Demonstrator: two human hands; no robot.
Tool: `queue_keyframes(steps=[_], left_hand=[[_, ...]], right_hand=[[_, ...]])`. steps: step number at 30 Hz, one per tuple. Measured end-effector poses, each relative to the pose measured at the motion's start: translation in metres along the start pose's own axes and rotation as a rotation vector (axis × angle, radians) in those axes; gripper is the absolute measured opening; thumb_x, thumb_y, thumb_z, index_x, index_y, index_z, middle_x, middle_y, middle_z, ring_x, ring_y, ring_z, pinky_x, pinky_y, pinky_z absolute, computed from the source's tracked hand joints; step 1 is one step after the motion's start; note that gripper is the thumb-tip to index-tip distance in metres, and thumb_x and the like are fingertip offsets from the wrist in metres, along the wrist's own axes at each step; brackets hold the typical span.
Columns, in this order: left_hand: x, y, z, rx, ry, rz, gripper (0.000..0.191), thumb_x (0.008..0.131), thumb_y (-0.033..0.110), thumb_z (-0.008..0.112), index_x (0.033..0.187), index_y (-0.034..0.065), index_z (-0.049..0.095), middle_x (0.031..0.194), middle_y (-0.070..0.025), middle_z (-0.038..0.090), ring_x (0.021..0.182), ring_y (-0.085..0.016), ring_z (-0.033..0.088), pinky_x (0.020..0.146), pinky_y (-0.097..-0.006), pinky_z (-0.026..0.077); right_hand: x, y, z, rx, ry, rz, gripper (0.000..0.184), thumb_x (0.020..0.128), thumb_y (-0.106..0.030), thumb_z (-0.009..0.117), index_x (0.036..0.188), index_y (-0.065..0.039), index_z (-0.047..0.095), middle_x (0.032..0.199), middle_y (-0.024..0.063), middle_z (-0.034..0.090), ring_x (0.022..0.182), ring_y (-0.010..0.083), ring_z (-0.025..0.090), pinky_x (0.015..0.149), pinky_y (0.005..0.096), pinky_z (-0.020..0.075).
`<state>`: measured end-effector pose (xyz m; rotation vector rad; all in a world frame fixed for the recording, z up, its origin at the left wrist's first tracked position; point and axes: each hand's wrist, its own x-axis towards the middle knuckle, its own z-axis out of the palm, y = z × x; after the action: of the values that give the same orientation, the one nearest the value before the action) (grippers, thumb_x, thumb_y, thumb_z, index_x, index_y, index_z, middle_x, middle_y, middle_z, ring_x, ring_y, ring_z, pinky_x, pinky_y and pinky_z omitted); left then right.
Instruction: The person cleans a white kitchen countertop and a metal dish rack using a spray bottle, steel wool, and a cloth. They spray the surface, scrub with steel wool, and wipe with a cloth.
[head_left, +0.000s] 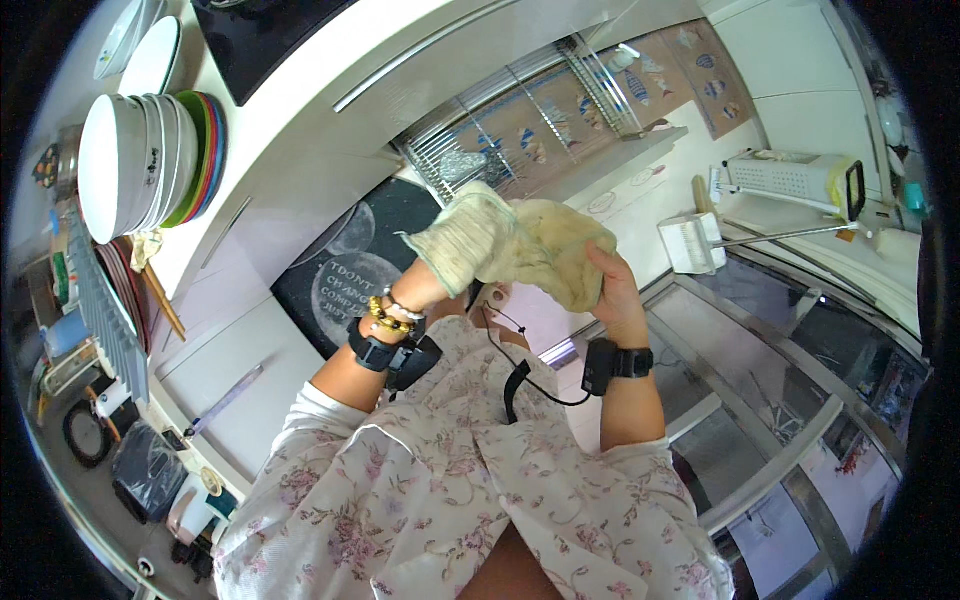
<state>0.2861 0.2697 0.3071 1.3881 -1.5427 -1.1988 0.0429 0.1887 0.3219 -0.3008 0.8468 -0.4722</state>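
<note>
In front of my body stretches a pale yellow-green cloth, stained and limp, with a mitt-like cuff at its left end. My left hand goes into that cuff, so its fingers are hidden and only the wrist end shows, with bracelets and a black strap. My right hand pinches the cloth's right end, thumb on the near face. A black device is strapped to my right wrist, and a thin cable runs from it.
An open pull-out wire basket lies beyond the cloth. White bowls and coloured plates stand on the counter at left. A dark printed mat covers floor below. At right are a dustpan, a mop bucket and a metal-framed glass door.
</note>
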Motion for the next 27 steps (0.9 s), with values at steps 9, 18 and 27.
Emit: queue_keyframes(steps=[9,18,27], left_hand=[[-0.008,-0.029,0.048,-1.737,0.200,-0.805,0.041,0.093,0.038,0.050,0.119,0.0071,0.054,0.120,-0.0072,0.059,0.107,-0.022,0.059,0.093,-0.0423,0.047],[0.059,-0.028,0.120,-1.560,0.501,-0.643,0.036,0.097,0.034,0.047,0.120,0.0070,0.051,0.110,-0.0052,0.060,0.100,-0.017,0.058,0.088,-0.0337,0.050],[0.131,-0.020,0.168,0.248,0.232,-0.162,0.047,0.079,0.015,0.066,0.123,0.0097,0.051,0.129,-0.0158,0.046,0.118,-0.033,0.046,0.094,-0.0444,0.043]], right_hand=[[0.022,-0.028,-0.048,0.167,0.299,0.338,0.055,0.101,-0.044,0.026,0.132,-0.002,0.042,0.127,0.0139,0.054,0.114,0.0278,0.054,0.097,0.0409,0.0445],[0.054,-0.031,-0.017,-1.537,-0.391,-0.068,0.064,0.094,-0.042,0.045,0.138,0.002,0.031,0.137,0.0250,0.039,0.131,0.0338,0.033,0.106,0.0505,0.0267],[0.118,-0.086,-0.131,-0.039,-0.048,0.707,0.053,0.094,-0.051,0.042,0.128,-0.011,0.050,0.117,0.0128,0.059,0.101,0.0234,0.060,0.086,0.0387,0.0498]])
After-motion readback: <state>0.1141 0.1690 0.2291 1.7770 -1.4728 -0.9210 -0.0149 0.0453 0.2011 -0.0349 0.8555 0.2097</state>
